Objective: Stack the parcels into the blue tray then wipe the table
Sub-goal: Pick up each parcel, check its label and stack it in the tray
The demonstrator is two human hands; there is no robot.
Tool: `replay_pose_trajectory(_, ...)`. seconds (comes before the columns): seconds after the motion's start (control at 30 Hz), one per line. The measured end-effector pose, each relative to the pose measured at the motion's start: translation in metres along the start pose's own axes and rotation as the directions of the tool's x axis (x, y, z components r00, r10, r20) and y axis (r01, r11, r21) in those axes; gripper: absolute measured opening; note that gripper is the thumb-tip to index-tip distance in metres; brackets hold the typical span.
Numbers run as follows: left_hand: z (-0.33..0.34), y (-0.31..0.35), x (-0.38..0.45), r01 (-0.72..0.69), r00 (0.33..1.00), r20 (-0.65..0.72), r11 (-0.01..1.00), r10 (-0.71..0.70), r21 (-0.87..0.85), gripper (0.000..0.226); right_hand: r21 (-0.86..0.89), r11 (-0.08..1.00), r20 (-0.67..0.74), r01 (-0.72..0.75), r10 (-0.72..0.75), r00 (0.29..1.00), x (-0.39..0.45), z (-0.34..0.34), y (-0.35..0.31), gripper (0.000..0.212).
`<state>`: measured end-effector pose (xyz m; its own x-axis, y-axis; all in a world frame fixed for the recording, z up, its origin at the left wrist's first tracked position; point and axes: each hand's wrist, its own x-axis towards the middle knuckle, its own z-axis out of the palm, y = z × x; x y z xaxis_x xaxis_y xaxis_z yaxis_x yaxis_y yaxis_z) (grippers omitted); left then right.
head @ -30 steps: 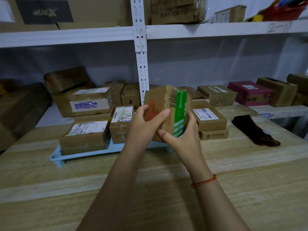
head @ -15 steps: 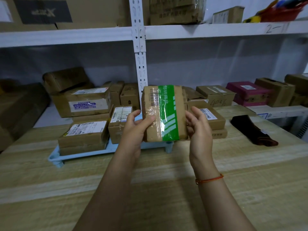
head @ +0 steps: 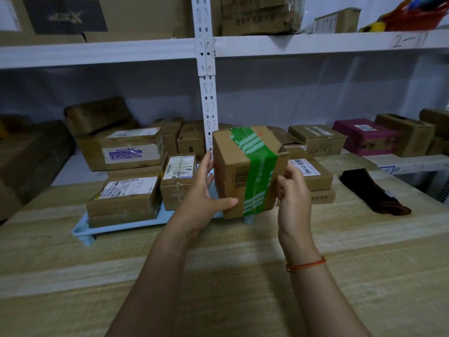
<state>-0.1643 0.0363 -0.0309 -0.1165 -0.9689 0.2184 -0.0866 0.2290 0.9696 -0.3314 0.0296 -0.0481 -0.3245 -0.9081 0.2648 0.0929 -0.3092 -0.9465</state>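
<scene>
left hand gripping green-taped parcel, right hand curled at its side

Parcel with green tape held clear of the worktop, tilted, between left hand (thumb under lower front edge, fingers up the left face) and right hand with fingers curled at its right side. Behind it, blue tray on worktop carries a low labelled parcel at left and a smaller labelled parcel just beside it. Dark cloth lies well apart at right; red cord on right wrist.
</scene>
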Motion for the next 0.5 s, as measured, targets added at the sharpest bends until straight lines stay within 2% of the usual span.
replay_pose_trajectory(0.23,0.004,0.003,-0.005,-0.052,0.999,-0.007,0.992,0.053,0.113,0.118,0.14,0.99,-0.003,0.026,-0.025,1.0,-0.004,-0.004,0.004,0.021)
replay_pose_trajectory(0.5,0.009,0.012,-0.011,-0.056,0.997,-0.042,0.975,0.067,0.214,0.117,0.161,0.986,-0.014,0.035,-0.033,0.999,-0.005,-0.006,0.002,0.022)
